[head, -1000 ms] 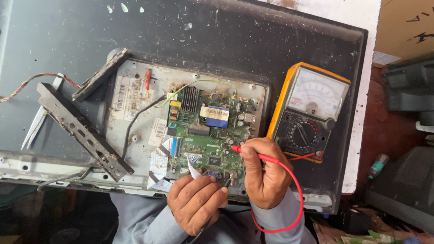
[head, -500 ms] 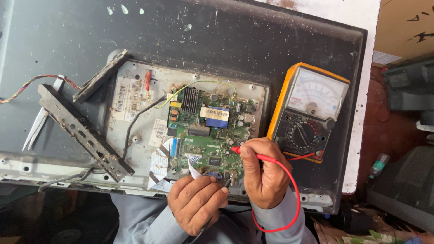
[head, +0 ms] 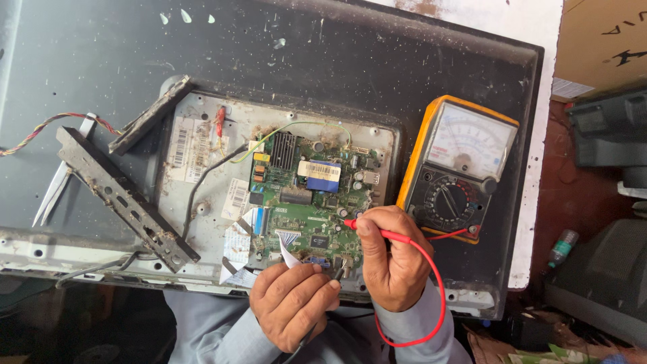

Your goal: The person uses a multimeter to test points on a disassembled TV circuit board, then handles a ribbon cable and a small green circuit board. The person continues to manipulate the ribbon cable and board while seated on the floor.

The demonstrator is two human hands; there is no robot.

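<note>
A green circuit board (head: 306,202) sits in the open back of a dark flat-screen set (head: 323,61) lying face down. My right hand (head: 394,259) grips a red test probe (head: 384,234), its tip touching the board's lower right part. A red lead (head: 435,296) loops from the probe to a yellow-cased analog multimeter (head: 458,168) lying on the set's right side. My left hand (head: 293,303) is closed around a black probe (head: 337,276) at the board's lower edge, next to a white ribbon cable (head: 286,246).
A dusty black bracket (head: 125,199) lies diagonally on the left, with a second strip (head: 148,114) above it. Twisted coloured wires (head: 40,131) run off left. A small bottle (head: 561,247) and dark equipment (head: 606,135) stand right of the set.
</note>
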